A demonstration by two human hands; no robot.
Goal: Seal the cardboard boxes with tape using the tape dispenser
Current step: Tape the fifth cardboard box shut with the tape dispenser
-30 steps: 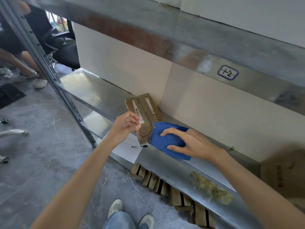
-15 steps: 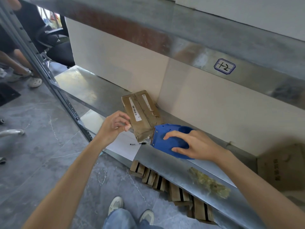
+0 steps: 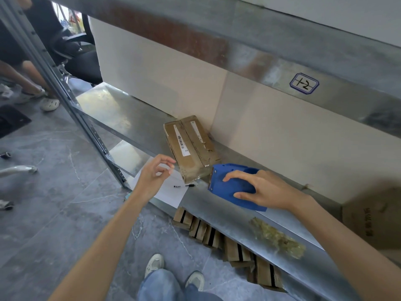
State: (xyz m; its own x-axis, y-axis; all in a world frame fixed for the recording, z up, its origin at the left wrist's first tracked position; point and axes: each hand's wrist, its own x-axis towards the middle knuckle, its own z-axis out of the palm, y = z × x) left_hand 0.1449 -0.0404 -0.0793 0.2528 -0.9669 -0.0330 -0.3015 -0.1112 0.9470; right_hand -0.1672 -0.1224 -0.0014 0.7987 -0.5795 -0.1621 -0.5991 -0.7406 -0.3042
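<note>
A small taped cardboard box [image 3: 191, 146] with white barcode labels lies on the metal shelf [image 3: 121, 114] against the wall. Just right of its near end sits the blue tape dispenser [image 3: 230, 185], and my right hand [image 3: 264, 190] grips it from above with fingers and thumb curled round its body. My left hand [image 3: 154, 174] hovers just left of the box's near corner, fingers loosely bent, holding nothing and apart from the box.
A white paper sheet [image 3: 167, 190] with a black pen [image 3: 184, 186] lies at the shelf edge. A crumpled yellowish wad [image 3: 277, 237] lies further right. A brown carton [image 3: 373, 216] stands at far right. Flat cardboard pieces [image 3: 219, 235] lie under the shelf. A seated person's feet [image 3: 50, 103] are at left.
My left hand has let go of the box's near corner and drawn back to the left. The right hand has slid the dispenser slightly away from the box's end.
</note>
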